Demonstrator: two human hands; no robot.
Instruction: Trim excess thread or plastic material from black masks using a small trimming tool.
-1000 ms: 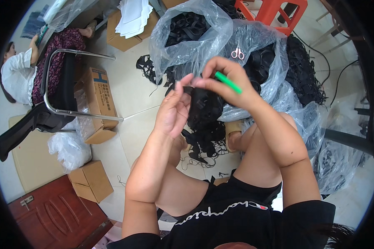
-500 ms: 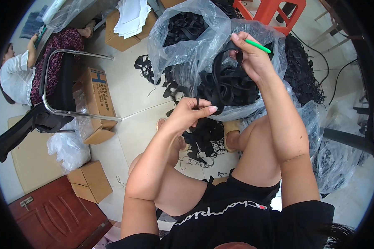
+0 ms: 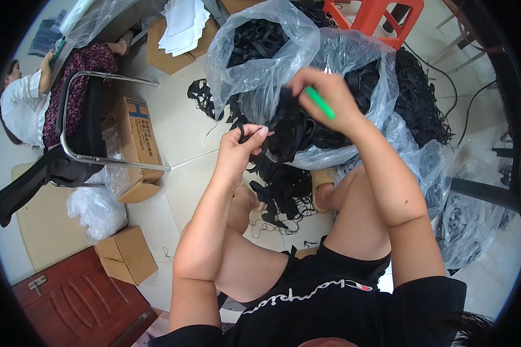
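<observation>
My left hand [image 3: 237, 151] is closed, thumb and forefinger pinching a thin black strip, part of which loops over a finger. Just up and right of it, my right hand [image 3: 329, 95] is closed and slightly blurred. A slim bright green tool [image 3: 320, 103] lies across its palm; its exact kind cannot be made out. A black rubber-like strap [image 3: 285, 104] hangs from the right fingertips. Beneath both hands, a clear plastic bag [image 3: 336, 157] holds a heap of similar black straps [image 3: 362, 87]. Whether the left hand's strip joins the strap is unclear.
Another clear bag [image 3: 220, 63] of black pieces stands beyond. Black scraps [image 3: 283, 194] lie on the floor between my feet. An orange stool [image 3: 376, 23] is at the far right. Leftward are a cardboard box [image 3: 142, 136], a metal-framed chair [image 3: 69, 127] and a seated person [image 3: 23, 107].
My left hand has moved up and left. The right hand has come down and left, turning palm-down with the green tool; the strap is drawn leftward with it.
</observation>
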